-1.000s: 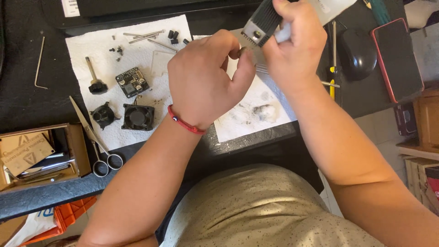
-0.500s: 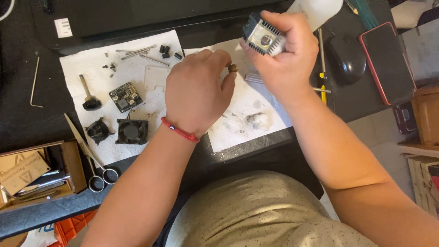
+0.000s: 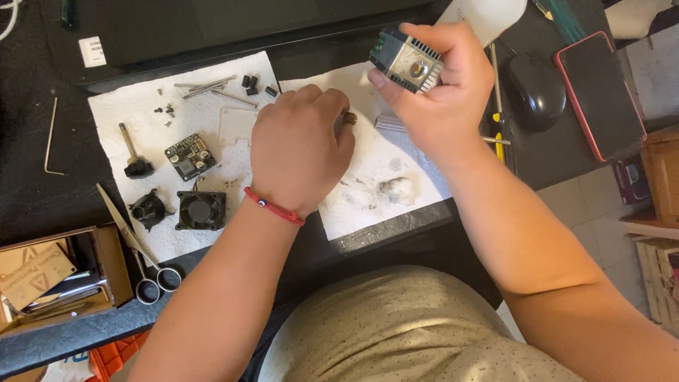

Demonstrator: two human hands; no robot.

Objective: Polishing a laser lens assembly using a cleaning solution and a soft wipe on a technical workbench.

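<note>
My right hand point(image 3: 442, 92) grips a small finned metal block point(image 3: 407, 62), silver on its face with dark fins, held up over the white paper towel point(image 3: 368, 191). My left hand point(image 3: 300, 148) is closed over the towel with a small brass-coloured part point(image 3: 349, 117) pinched at its fingertips. A red cord bracelet point(image 3: 274, 206) circles that wrist. A grey smudge of dirt point(image 3: 396, 189) lies on the towel below the right hand.
On the left towel point(image 3: 134, 106) lie a small black fan point(image 3: 201, 210), a circuit board point(image 3: 189, 156), a black round part point(image 3: 149, 209), a knobbed tool point(image 3: 134, 163), screws and rods. Scissors point(image 3: 145, 272), an open box point(image 3: 53, 272), a hex key point(image 3: 49, 145), a mouse point(image 3: 534, 92) and a phone point(image 3: 600, 95) surround them.
The right hand has turned the finned block so its silver face shows. The left hand has drawn slightly away from it, towards the towel, still pinching the small brass part.
</note>
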